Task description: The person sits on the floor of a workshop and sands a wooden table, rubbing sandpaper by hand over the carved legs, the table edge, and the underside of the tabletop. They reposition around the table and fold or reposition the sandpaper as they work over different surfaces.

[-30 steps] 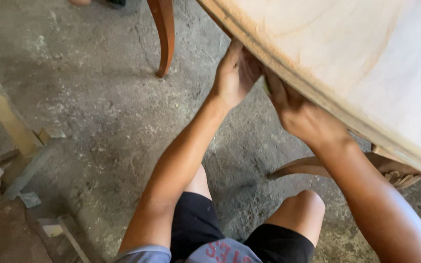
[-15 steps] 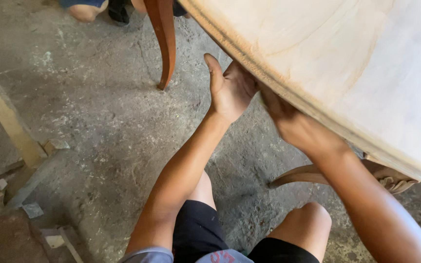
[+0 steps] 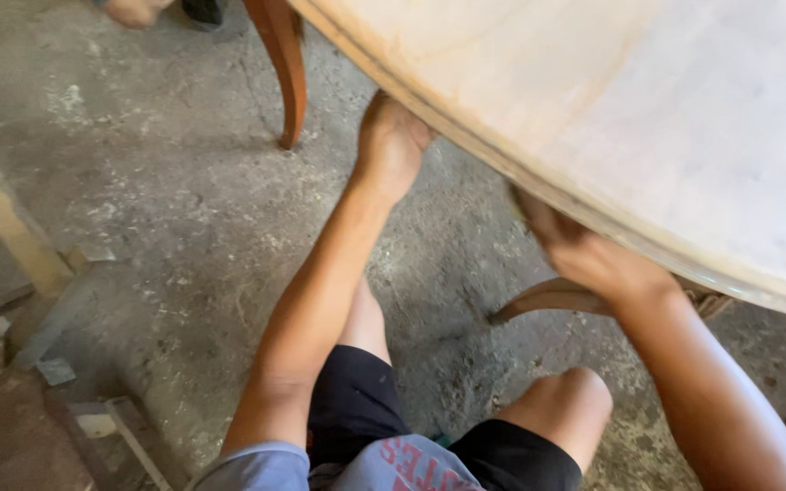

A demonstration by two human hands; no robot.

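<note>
A round pale wooden tabletop (image 3: 611, 118) fills the upper right, its moulded edge running diagonally. My left hand (image 3: 391, 144) reaches up under that edge, fingers curled against its underside. Further right, my right hand (image 3: 584, 253) presses against the rim, fingertips hidden beneath it and blurred. Whether either hand holds a small thing such as sandpaper cannot be seen. A curved reddish-brown table leg (image 3: 284, 68) stands just left of my left hand. Another curved leg (image 3: 552, 298) shows below my right hand.
Dusty, cracked concrete floor (image 3: 175, 209) lies below. Wooden offcuts and a slanted pale plank (image 3: 6, 223) sit at the left. Another person's foot (image 3: 134, 11) is at the top edge. My knees in black shorts (image 3: 357, 400) are at the bottom.
My left hand has closed from an open palm onto the table edge. My right hand has slid rightward along the rim, away from the left one. The view has shifted slightly.
</note>
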